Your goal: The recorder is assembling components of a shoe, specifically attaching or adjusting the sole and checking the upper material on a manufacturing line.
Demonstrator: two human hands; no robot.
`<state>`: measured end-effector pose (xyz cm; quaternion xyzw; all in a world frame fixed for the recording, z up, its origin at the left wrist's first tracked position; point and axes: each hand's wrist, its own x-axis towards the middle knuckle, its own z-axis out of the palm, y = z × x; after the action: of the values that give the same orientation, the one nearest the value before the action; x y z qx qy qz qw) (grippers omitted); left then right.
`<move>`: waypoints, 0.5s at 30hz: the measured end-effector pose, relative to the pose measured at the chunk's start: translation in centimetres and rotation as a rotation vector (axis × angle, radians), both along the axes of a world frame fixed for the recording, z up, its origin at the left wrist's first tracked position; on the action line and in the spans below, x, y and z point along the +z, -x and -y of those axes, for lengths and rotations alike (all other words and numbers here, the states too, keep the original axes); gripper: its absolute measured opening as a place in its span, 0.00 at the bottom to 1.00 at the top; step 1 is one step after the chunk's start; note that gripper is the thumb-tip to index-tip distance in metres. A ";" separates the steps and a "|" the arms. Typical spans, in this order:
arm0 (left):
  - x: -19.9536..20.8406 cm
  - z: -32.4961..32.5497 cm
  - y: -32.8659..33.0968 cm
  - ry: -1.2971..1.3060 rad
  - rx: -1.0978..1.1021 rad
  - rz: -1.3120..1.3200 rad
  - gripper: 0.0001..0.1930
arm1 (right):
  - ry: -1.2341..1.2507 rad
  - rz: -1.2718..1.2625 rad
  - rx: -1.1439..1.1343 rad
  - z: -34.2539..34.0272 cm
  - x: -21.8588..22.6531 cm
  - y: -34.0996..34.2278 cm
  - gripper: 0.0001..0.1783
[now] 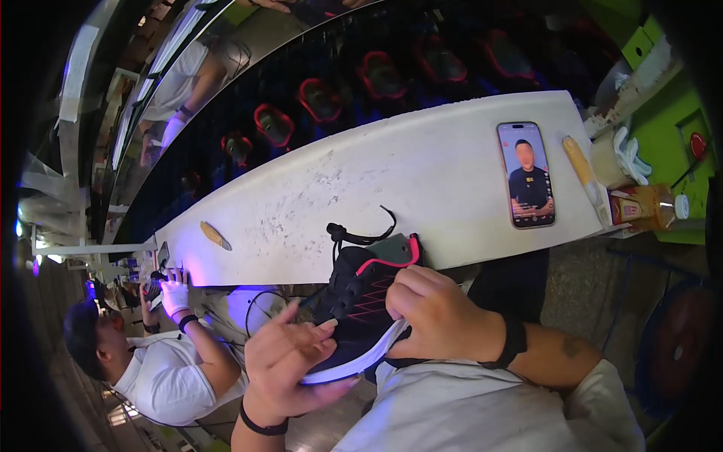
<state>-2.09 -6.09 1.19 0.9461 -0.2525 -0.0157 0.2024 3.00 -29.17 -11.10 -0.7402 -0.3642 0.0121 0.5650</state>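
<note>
Head view: left hand (pixel 288 360) and right hand (pixel 446 318) grasp one shoe (pixel 363 320), one phone (pixel 527 177) beyond.

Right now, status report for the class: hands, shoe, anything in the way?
Left hand gripping shoe toward toe, right hand toward heel. Shoe tilted, lace trailing. Nothing seen blocking hands; phone lies apart on bench.

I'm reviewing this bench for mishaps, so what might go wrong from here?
The shoe, between the left hand and right hand, appears mostly beyond the near edge of the white table, so a loosened grip might drop it. Its loose black lace could snag. The phone has a lit screen, which may distract.
</note>
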 end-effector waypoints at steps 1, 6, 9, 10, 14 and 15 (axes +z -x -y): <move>-0.1 -0.9 -0.3 0.051 -0.004 -0.073 0.27 | 0.059 -0.018 0.008 -0.6 0.1 -0.4 0.26; -1.8 -2.6 -0.9 0.079 0.345 -0.373 0.39 | 0.194 0.079 -0.057 -4.1 0.2 -0.6 0.26; -3.7 -4.5 -1.0 0.192 0.234 -0.276 0.38 | 0.227 0.033 -0.014 -4.0 0.8 -1.7 0.27; -3.8 -5.2 -0.5 0.231 0.173 -0.261 0.35 | 0.243 0.049 -0.001 -3.6 1.2 -1.9 0.27; -9.7 -4.9 1.8 0.854 0.533 -0.323 0.24 | 0.166 0.058 -0.431 0.6 -0.1 -4.6 0.31; -11.2 -3.3 1.7 1.054 0.662 -0.436 0.24 | 0.131 -0.247 -0.572 1.3 -1.5 -5.6 0.33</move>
<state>-3.82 -2.77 -9.99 0.7230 0.1249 -0.0181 0.6792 8.58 -30.43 -12.61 -0.8404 -0.0683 -0.0343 0.5365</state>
